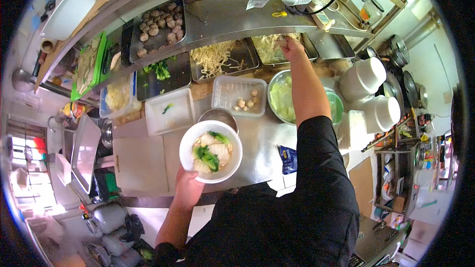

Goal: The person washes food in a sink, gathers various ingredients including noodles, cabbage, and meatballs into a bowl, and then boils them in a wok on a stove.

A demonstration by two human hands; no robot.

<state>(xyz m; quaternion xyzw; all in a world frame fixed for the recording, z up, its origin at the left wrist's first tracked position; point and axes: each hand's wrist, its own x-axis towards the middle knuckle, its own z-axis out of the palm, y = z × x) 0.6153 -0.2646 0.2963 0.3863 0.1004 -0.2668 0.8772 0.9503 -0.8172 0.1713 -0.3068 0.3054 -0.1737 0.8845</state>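
Observation:
My left hand grips the rim and side of a white round bowl, thumb over the edge. Inside the bowl lie leafy greens and pale slices. My right hand reaches far forward into a metal tray of pale shredded food. Its fingers are bunched at the shreds; what they hold is hidden. Left of that tray, another metal tray contains noodle-like strips. Under my right forearm stands a metal bowl of cut pale-green leaves.
A clear plastic tub with a few small balls and a white tray stand ahead of the bowl. A metal shelf overhangs the food trays, bearing a tray of meatballs. Stacked white bowls stand at right.

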